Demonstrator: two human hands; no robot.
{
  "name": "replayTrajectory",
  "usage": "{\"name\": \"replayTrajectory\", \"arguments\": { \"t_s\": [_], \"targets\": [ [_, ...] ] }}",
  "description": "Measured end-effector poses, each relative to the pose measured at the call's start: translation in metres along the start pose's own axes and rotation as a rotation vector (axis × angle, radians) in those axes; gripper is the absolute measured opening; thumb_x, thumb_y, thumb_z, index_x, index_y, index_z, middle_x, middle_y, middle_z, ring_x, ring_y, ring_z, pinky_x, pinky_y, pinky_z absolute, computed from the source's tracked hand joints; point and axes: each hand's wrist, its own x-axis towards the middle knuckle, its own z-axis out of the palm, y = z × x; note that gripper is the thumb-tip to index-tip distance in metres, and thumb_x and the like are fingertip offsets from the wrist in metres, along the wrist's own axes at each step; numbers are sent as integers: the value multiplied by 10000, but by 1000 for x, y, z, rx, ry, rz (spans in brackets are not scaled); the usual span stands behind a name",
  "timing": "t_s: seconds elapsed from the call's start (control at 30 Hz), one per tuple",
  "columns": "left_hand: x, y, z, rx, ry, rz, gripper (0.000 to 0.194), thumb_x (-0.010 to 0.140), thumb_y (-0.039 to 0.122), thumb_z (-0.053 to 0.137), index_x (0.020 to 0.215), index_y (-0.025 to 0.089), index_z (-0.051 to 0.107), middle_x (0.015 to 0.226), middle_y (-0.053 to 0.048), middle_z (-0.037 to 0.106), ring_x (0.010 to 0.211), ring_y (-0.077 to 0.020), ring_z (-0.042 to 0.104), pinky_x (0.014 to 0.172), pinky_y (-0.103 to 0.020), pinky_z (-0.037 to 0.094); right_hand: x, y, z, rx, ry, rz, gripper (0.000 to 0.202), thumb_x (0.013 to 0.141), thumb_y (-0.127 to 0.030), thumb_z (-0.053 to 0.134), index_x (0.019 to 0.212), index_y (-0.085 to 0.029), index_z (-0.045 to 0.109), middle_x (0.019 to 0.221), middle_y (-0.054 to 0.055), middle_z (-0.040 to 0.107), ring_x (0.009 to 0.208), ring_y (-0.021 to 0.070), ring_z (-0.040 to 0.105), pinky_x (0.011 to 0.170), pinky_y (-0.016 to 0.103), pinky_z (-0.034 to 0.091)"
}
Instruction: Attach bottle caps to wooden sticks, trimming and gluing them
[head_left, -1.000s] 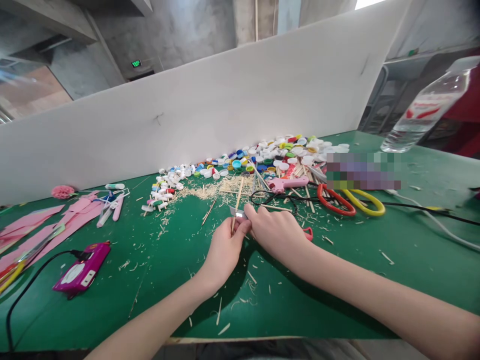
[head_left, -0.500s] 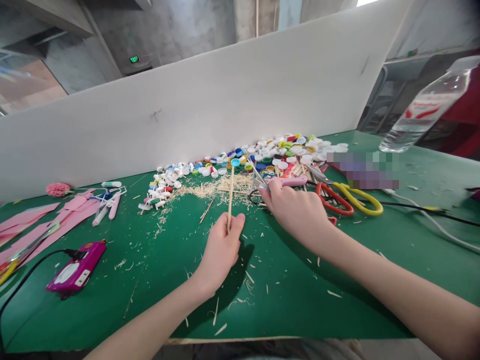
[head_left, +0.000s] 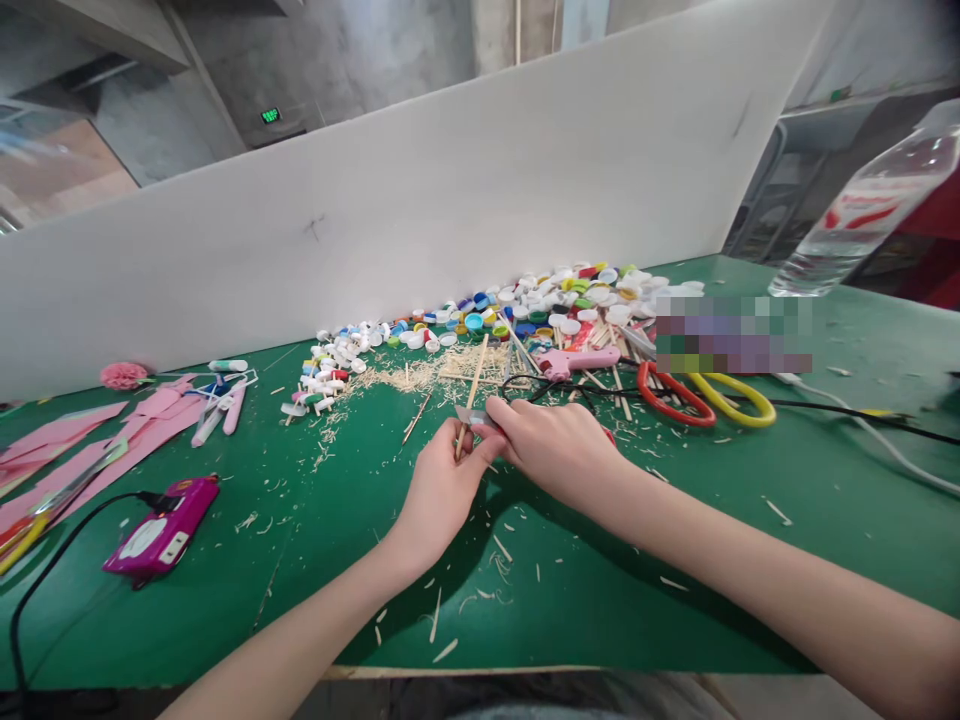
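Observation:
My left hand [head_left: 439,490] is closed around the lower end of a thin wooden stick [head_left: 477,375], which points up and away over the green table. In my right hand [head_left: 559,440] is a utility knife [head_left: 474,416], its grey blade laid across the stick just above my left fingers. Most of the knife's handle is hidden in my palm; a red bit shows behind the hand. My left thumb is close to the right fingertips. Beyond both hands lies a heap of pale wood shavings [head_left: 405,376].
Bottle caps [head_left: 555,300] lie piled along the white partition [head_left: 420,210]. A pink glue gun [head_left: 577,362], red and yellow scissors [head_left: 731,400] and cables are to the right. Pink paper strips [head_left: 154,435] and a magenta power box [head_left: 161,535] are at left. A water bottle [head_left: 862,215] stands far right.
My right hand has moved left and toward me, from beside the glue gun to the stick, bringing the knife blade against it. My left hand keeps its hold on the stick.

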Motion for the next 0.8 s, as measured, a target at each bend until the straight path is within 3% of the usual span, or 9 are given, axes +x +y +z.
{"name": "replayTrajectory", "arguments": {
  "t_s": [0.13, 0.37, 0.8],
  "targets": [
    [2, -1, 0, 15, 1, -34, 373, 818, 561, 521, 782, 190, 500, 560, 67, 376, 468, -64, 291, 478, -210, 232, -1, -11, 1, -37, 17, 98, 222, 953, -279, 309, 1052, -178, 479, 779, 78, 613, 613, 184, 603, 485, 246, 178],
    [6, -4, 6, -63, -12, -87, 426, 806, 624, 487, 758, 203, 445, 513, 96, 242, 423, -56, 222, 443, -210, 169, 3, -16, 4, -78, 49, 206, 343, 977, -311, 199, 1026, -160, 503, 710, 96, 580, 572, 204, 601, 464, 234, 224],
    [4, 11, 6, -328, -107, -266, 440, 788, 626, 523, 733, 237, 326, 523, 108, 183, 346, -27, 177, 318, -158, 81, 9, -20, 3, -105, 67, 234, 395, 981, -323, 160, 1015, -152, 514, 696, 114, 589, 567, 190, 588, 470, 235, 272]
  ]
}}
